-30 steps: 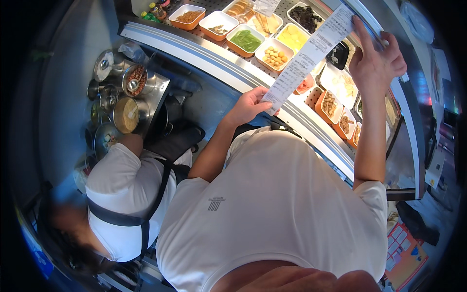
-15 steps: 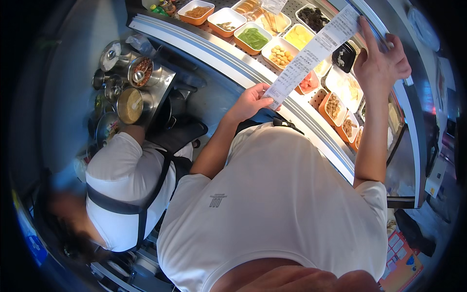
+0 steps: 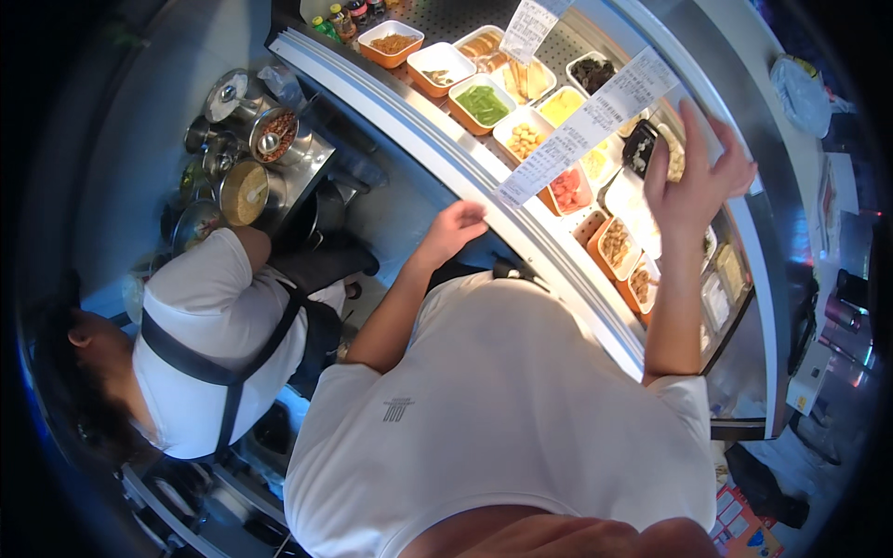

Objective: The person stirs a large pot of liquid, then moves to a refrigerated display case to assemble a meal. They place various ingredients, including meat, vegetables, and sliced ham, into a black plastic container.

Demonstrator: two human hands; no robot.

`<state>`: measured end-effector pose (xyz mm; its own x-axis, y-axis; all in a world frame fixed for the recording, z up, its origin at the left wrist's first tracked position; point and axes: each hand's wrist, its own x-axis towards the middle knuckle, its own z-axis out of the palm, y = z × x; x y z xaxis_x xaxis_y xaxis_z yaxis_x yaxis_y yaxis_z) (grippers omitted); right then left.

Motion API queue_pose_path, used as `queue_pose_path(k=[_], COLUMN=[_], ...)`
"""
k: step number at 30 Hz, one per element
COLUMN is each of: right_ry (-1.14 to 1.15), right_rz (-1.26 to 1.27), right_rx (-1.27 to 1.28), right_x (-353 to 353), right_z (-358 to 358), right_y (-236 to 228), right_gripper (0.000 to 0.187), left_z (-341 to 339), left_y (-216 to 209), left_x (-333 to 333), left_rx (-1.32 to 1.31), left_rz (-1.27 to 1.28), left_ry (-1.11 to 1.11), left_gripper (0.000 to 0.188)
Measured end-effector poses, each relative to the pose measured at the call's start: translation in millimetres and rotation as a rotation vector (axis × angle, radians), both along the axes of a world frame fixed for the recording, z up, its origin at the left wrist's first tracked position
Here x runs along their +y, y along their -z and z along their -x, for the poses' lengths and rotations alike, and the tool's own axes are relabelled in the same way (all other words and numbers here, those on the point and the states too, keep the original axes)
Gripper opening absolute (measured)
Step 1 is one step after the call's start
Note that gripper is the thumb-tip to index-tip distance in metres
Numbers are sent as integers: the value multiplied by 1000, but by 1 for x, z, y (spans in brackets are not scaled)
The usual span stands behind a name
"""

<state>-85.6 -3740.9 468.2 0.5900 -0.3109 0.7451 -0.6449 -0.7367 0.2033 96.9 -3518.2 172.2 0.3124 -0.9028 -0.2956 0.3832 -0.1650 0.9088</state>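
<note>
A long white printed receipt hangs slantwise across the upper front of the lit food display case, apart from both hands. Close to its upper end is my right hand, raised, fingers spread and holding nothing. My left hand sits by the case's front ledge, below the receipt's lower end. Its fingers are loosely bent and slightly blurred, with nothing visible in them. Behind the receipt stand orange-and-white food tubs, among them green vegetable strips, round yellow balls and pink pieces.
A shorter receipt hangs farther up the case. On my left, a co-worker in a white shirt with dark straps bends beside steel pots. The case's white front rail runs diagonally before me. A plastic bag lies at far right.
My left hand has let go of the receipt's lower end and drawn back. The right hand has come off its upper end. The whole view has shifted slightly.
</note>
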Motion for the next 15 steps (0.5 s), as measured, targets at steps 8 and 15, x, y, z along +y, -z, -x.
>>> queue_pose_path(k=[8,15], right_ry=[-557,-853], right_rz=[-919,-1427], right_rx=[-24,635], right_x=[95,163], right_z=[46,89], right_y=[127,206], right_gripper=[26,28], left_z=[69,231], left_y=[117,187], left_x=[156,300], left_rx=[-453,-111], left_rz=[-409,-802], left_ry=[-291,-307], left_gripper=[13,53])
